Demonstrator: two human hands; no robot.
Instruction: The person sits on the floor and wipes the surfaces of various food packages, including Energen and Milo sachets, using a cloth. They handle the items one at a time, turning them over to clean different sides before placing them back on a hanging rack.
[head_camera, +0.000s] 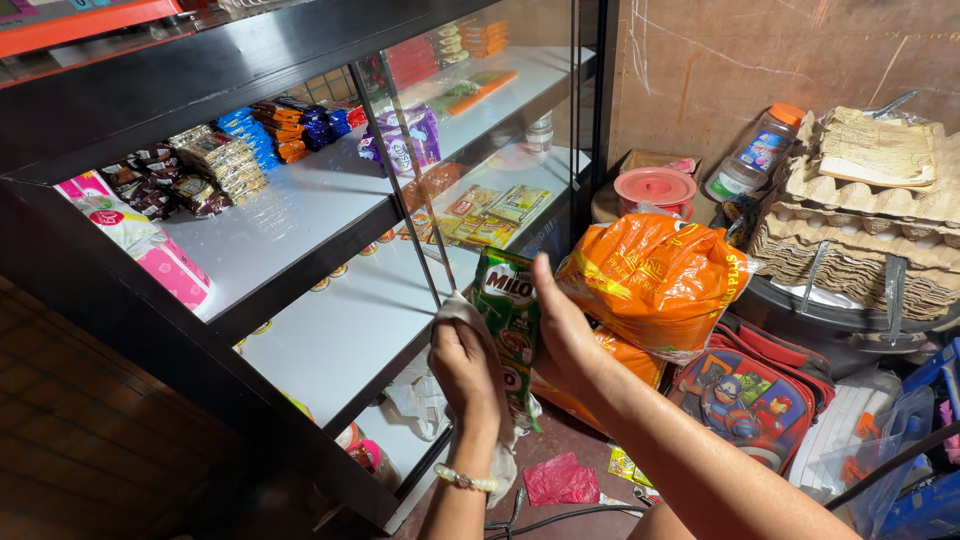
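1. Hands meet low in front of a glass-fronted display cabinet (300, 215); the right hand (560, 335) is curled round a strip of green sachets (510, 320), thumb on the front, holding it upright.
2. The left hand (465, 370) is closed on a pale cloth (455, 312) pressed against the strip's side, as if to wipe it.
3. The strip hangs between both hands, just before the cabinet's open edge, near the white shelves (300, 210).
4. An orange bag (655, 280) sits right behind the right hand, above a cartoon-printed backpack (750, 395).
5. Fingertips of both hands are hidden behind the strip and cloth; the strip's lower end is lost behind the left wrist.
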